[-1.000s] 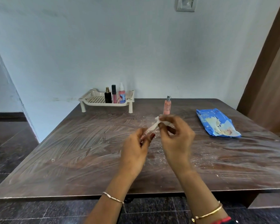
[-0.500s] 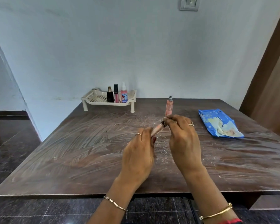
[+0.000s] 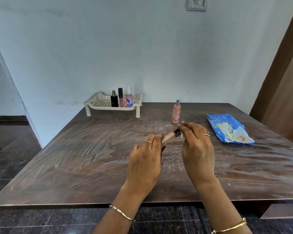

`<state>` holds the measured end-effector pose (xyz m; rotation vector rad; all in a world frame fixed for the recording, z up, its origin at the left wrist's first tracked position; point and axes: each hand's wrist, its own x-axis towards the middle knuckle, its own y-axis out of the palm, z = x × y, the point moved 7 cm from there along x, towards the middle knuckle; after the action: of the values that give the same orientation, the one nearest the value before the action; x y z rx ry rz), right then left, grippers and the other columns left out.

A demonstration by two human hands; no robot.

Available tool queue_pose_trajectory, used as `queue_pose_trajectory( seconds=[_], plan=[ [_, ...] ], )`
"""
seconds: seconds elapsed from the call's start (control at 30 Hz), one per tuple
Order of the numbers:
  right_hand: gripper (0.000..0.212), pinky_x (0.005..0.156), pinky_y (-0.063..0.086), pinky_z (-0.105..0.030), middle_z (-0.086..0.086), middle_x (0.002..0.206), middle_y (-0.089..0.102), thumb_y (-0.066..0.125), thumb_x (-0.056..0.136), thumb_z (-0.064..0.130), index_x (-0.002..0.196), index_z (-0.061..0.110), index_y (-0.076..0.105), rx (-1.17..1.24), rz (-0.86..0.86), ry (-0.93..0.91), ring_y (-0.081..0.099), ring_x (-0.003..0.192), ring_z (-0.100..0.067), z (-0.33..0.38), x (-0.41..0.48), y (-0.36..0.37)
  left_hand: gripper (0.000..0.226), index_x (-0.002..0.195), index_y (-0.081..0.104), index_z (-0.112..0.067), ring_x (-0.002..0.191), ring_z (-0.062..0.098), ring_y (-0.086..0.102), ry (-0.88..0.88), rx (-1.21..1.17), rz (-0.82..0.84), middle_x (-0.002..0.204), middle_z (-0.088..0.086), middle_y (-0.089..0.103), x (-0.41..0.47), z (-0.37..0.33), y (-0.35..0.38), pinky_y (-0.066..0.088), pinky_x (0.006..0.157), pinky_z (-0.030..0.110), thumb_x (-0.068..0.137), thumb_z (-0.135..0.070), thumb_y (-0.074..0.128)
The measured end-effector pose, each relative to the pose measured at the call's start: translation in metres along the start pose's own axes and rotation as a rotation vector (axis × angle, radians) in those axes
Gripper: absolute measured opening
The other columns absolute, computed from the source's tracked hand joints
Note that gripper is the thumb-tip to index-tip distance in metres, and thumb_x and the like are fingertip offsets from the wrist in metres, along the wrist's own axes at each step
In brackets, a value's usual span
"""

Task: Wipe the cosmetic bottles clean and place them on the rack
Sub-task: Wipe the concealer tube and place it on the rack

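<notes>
**Slim tube held between both my hands, above the middle of the desk**

My left hand (image 3: 145,159) grips the lower end of a slim tube (image 3: 169,137), my fingers curled round it so that this end is hidden. My right hand (image 3: 199,149) pinches the tube's dark cap end with its fingertips. Only the short pale stretch between my hands shows, tilted up toward the right. A thin pale sliver shows just under my right fingers; I cannot tell what it is. My palms face away from me, so the grip itself is out of sight.

The rack (image 3: 91,103) stands at the far left corner of the desk (image 3: 74,157). Near its right end stand a black bottle (image 3: 114,100), a pink tube with a black cap (image 3: 120,98) and a pink spray bottle (image 3: 129,99), all upright and close together; their labels are too small to read. Another pink spray bottle (image 3: 176,112) stands upright on the desk itself near the far edge, just beyond my right hand. A blue wipes pack (image 3: 228,128) lies toward the right edge. Pale smears and specks streak the desk top. My forearms are cut off by the bottom of the view.
</notes>
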<state>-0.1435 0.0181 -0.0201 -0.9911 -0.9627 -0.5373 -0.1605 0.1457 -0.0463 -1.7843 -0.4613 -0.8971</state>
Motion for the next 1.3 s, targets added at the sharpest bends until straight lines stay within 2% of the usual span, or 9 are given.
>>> queue_pose_trajectory(
  seconds=[0.23, 0.3, 0.4, 0.47, 0.57, 0.8, 1.0, 1.1, 1.3],
  plan=[
    [0.025, 0.092, 0.041, -0.018, -0.011, 0.107, 0.068, 0.063, 0.082, -0.008, 0.106, 0.000, 0.070, 0.139, -0.029, -0.039, 0.060, 0.101, -0.023, 0.020, -0.015, -0.003, 0.031, 0.128, 0.042, -0.025, 0.089, 0.011, 0.061, -0.158, -0.255, 0.162, 0.112, -0.008, 0.059, 0.003, 0.005, 0.007, 0.053, 0.078, 0.035, 0.100, -0.037, 0.035],
    [0.026, 0.092, 0.042, -0.015, -0.006, 0.107, 0.069, 0.062, 0.082, -0.004, 0.105, 0.003, 0.071, 0.226, -0.045, -0.016, 0.060, 0.101, -0.018, 0.027, -0.021, -0.004, 0.028, 0.125, 0.045, -0.029, 0.094, 0.004, 0.061, -0.232, -0.568, 0.263, 0.111, -0.012, 0.061, 0.006, 0.009, 0.018, 0.052, 0.083, 0.030, 0.100, -0.036, 0.034],
    [0.027, 0.089, 0.042, -0.014, -0.002, 0.105, 0.069, 0.058, 0.083, 0.000, 0.107, 0.007, 0.069, 0.296, -0.063, 0.002, 0.059, 0.099, -0.013, 0.032, -0.022, -0.006, 0.022, 0.119, 0.050, -0.021, 0.067, 0.000, 0.050, -0.429, -1.200, 0.301, 0.087, -0.013, 0.058, 0.007, 0.007, 0.025, 0.044, 0.063, 0.018, 0.101, -0.024, 0.038],
    [0.027, 0.086, 0.042, -0.015, -0.004, 0.102, 0.069, 0.052, 0.086, 0.005, 0.106, 0.006, 0.068, 0.265, -0.063, -0.029, 0.059, 0.097, -0.015, 0.033, -0.016, -0.008, 0.022, 0.115, 0.052, -0.017, 0.062, 0.002, 0.044, -0.518, -1.368, 0.296, 0.080, -0.008, 0.054, 0.004, 0.005, 0.022, 0.039, 0.057, 0.017, 0.099, -0.024, 0.038],
    [0.023, 0.086, 0.039, -0.010, -0.008, 0.100, 0.069, 0.054, 0.086, 0.004, 0.103, 0.003, 0.070, 0.234, -0.108, -0.029, 0.056, 0.097, -0.014, 0.022, 0.003, -0.015, 0.022, 0.108, 0.053, -0.016, 0.056, 0.003, 0.039, -0.555, -1.448, 0.346, 0.069, -0.011, 0.050, 0.000, 0.004, 0.022, 0.035, 0.059, 0.023, 0.094, -0.028, 0.041],
    [0.023, 0.081, 0.052, -0.026, -0.005, 0.105, 0.061, 0.063, 0.083, -0.004, 0.102, 0.006, 0.071, 0.357, -0.137, 0.127, 0.058, 0.096, -0.013, 0.004, 0.013, -0.017, 0.018, 0.106, 0.054, -0.014, 0.052, 0.008, 0.037, -0.705, -1.693, 0.305, 0.064, -0.005, 0.047, -0.008, 0.004, 0.030, 0.029, 0.062, 0.028, 0.093, -0.020, 0.043],
    [0.032, 0.076, 0.052, -0.021, -0.004, 0.100, 0.062, 0.069, 0.076, -0.008, 0.105, 0.006, 0.071, 0.348, 0.060, 0.015, 0.060, 0.091, -0.013, 0.040, -0.029, -0.002, 0.030, 0.098, 0.068, -0.009, 0.086, 0.019, 0.060, -0.833, -1.704, 0.223, 0.091, 0.012, 0.067, -0.010, 0.006, 0.037, 0.050, 0.077, 0.028, 0.096, -0.024, 0.042],
    [0.030, 0.071, 0.055, -0.025, -0.003, 0.099, 0.062, 0.067, 0.078, -0.005, 0.106, 0.006, 0.071, 0.337, 0.093, 0.000, 0.062, 0.086, -0.014, 0.039, -0.027, -0.001, 0.034, 0.092, 0.073, -0.018, 0.084, 0.024, 0.044, -0.830, -1.598, 0.232, 0.096, 0.015, 0.052, -0.014, 0.009, 0.038, 0.038, 0.067, 0.029, 0.093, -0.037, 0.045],
    [0.026, 0.064, 0.045, -0.015, -0.004, 0.094, 0.060, 0.064, 0.081, -0.001, 0.105, 0.006, 0.071, 0.256, -0.004, 0.086, 0.053, 0.076, -0.008, 0.020, 0.017, -0.012, 0.044, 0.085, 0.073, -0.027, 0.049, 0.007, 0.024, -0.766, -1.549, 0.332, 0.060, -0.005, 0.033, -0.014, 0.005, 0.033, 0.022, 0.046, 0.019, 0.100, -0.037, 0.033]
  ],
)
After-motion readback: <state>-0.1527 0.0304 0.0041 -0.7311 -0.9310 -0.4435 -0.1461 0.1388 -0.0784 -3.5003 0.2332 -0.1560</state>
